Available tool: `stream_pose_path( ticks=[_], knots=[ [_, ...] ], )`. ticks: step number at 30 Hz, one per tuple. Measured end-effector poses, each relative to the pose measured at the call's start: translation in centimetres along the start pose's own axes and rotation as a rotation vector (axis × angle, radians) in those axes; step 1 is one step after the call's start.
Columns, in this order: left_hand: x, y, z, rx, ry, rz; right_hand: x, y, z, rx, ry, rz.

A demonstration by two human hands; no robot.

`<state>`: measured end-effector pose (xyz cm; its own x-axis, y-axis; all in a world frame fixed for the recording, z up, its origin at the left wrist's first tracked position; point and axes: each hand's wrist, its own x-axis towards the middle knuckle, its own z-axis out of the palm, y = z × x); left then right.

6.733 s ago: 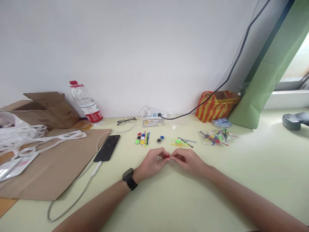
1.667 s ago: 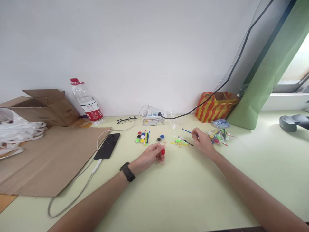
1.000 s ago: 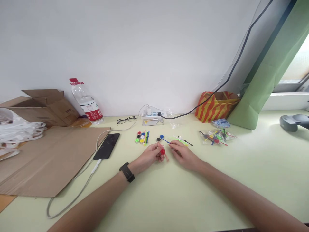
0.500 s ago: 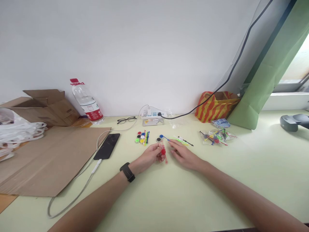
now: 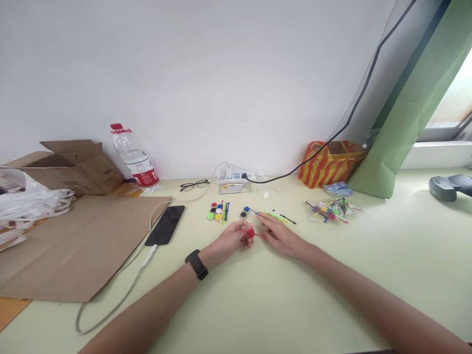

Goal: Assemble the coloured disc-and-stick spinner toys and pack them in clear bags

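Observation:
My left hand (image 5: 236,235) is closed, pinching a small red plastic spinner (image 5: 250,233) with a round hub and a thin pointer that sticks out to the right. Close beside it is my right hand (image 5: 278,235), its fingers stretched out and apart, the thumb side near the pointer's end. By the right index fingertip lies a blue disc with a thin blue pointer (image 5: 247,209). Just below that sits a black disc (image 5: 243,215). Thin white, yellow and black pointers (image 5: 284,217) lie beyond the right hand.
Coloured discs and sticks (image 5: 218,211) lie left of centre. A bag of similar parts (image 5: 334,210) rests at right. Around the table are a phone (image 5: 165,225) on a cable, cardboard (image 5: 81,246), glasses (image 5: 194,185), a bottle (image 5: 142,172), a power strip (image 5: 236,176) and a striped bag (image 5: 319,164).
The red spinner's pointer, blurred and angled downward before, now points right toward my right hand. Both hands stay in nearly the same place; the view has shifted slightly.

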<state>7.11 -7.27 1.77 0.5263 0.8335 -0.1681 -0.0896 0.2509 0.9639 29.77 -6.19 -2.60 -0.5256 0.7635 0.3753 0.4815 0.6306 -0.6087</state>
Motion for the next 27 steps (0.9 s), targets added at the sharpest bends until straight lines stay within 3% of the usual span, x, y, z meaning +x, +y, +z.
stream_pose_path(
  ticks=[10,19,27],
  knots=[
    [0.0,-0.1,0.0,0.004,-0.002,0.003,0.2,-0.7,-0.2,0.009,-0.004,0.02],
    [0.2,-0.2,-0.1,-0.029,0.025,-0.01,0.2,-0.8,-1.3,-0.008,0.165,0.003],
    [-0.1,0.2,0.2,-0.105,0.086,-0.005,-0.6,-0.8,-2.4,-0.021,0.202,0.058]
  ],
)
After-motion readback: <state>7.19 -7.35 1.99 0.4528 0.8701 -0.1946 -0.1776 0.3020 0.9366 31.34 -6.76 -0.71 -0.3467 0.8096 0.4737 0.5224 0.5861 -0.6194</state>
